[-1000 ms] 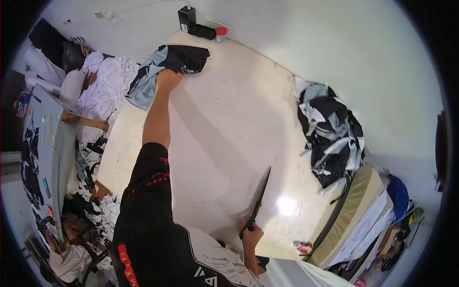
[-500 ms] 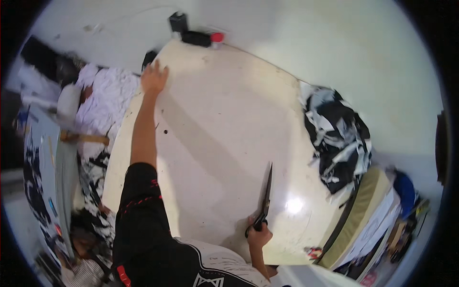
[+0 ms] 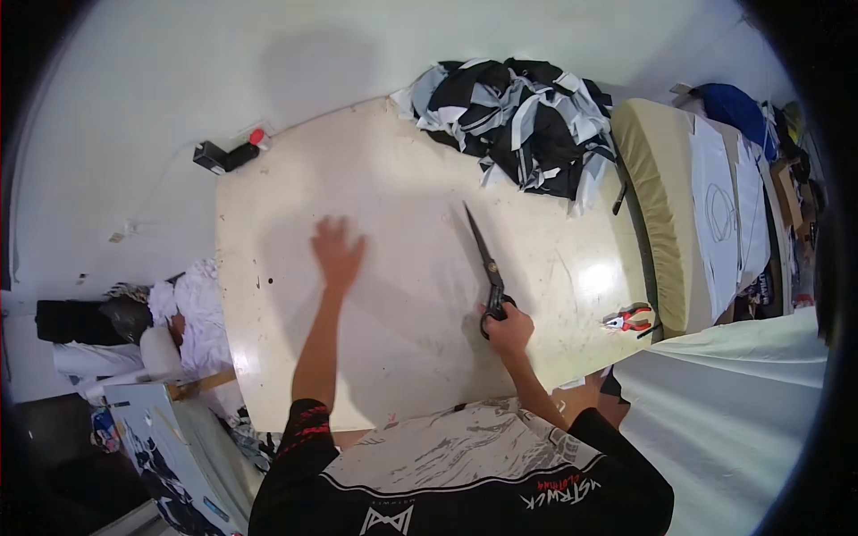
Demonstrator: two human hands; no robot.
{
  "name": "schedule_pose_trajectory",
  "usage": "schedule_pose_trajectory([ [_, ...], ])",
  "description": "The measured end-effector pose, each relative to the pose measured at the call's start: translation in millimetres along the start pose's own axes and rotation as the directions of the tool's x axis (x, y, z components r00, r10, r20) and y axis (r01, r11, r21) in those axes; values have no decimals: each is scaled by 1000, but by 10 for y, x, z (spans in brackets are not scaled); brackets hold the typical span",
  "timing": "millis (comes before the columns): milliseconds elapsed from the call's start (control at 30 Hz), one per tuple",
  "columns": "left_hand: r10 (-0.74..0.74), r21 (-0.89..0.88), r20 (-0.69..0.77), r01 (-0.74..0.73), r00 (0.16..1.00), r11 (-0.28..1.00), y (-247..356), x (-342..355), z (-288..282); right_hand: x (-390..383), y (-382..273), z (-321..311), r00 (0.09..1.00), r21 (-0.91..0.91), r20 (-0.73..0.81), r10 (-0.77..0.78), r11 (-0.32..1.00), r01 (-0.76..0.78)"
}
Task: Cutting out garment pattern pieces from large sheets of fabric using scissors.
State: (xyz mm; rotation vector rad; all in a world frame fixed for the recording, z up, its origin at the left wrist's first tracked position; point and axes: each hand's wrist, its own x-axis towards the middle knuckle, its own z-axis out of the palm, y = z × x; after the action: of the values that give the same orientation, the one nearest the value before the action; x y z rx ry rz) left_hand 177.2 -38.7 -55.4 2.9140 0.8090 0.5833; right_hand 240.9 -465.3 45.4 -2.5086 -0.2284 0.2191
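Observation:
A long pair of black tailor's shears (image 3: 489, 268) is held in my right hand (image 3: 510, 329) near the table's front edge. My fingers wrap round the handles, and the narrow blades point away from me, tilted slightly left. The blades look closed. Further left, my left hand (image 3: 340, 255) hovers over or rests on the pale table (image 3: 402, 339); which of the two I cannot tell. Its fingers are spread, slightly smeared by motion, and hold nothing.
Black, white and grey fabric scraps (image 3: 527, 125) are heaped at the back right. Red-handled pliers (image 3: 630, 319) lie near the right edge, beside a beige padded piece (image 3: 652, 214). A black box (image 3: 210, 157) and a red-capped container (image 3: 259, 138) stand at the far left corner.
The view has swung to the right. My left hand has come from the table's far left edge back over its surface. The shears, still in my right hand, now tilt left.

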Motion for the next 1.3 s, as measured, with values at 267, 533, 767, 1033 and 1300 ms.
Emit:
schedule_pose_trajectory([
  [267, 142, -599, 174, -10, 974, 800, 3182, 1501, 127, -112, 1201, -673, 933, 21, -342, 109, 994, -108],
  [533, 69, -593, -5, -58, 998, 803, 4013, 2520, 486, -351, 1793, -961, 894, 113, -433, 117, 991, -75],
  [767, 38, -991, 110, 106, 993, 81, 3710, 1482, -883, -470, 1981, -1337, 951, 430, -177, 252, 889, -156],
  [1033, 139, -970, 238, 242, 961, -13, 3006, 515, -3612, -201, 247, -1722, 983, 790, -179, -40, 589, 168],
  [1300, 532, -924, 380, 292, 757, 245, 2632, -654, -4970, -855, -1093, -1111, 788, 760, -201, -582, 415, 501],
])
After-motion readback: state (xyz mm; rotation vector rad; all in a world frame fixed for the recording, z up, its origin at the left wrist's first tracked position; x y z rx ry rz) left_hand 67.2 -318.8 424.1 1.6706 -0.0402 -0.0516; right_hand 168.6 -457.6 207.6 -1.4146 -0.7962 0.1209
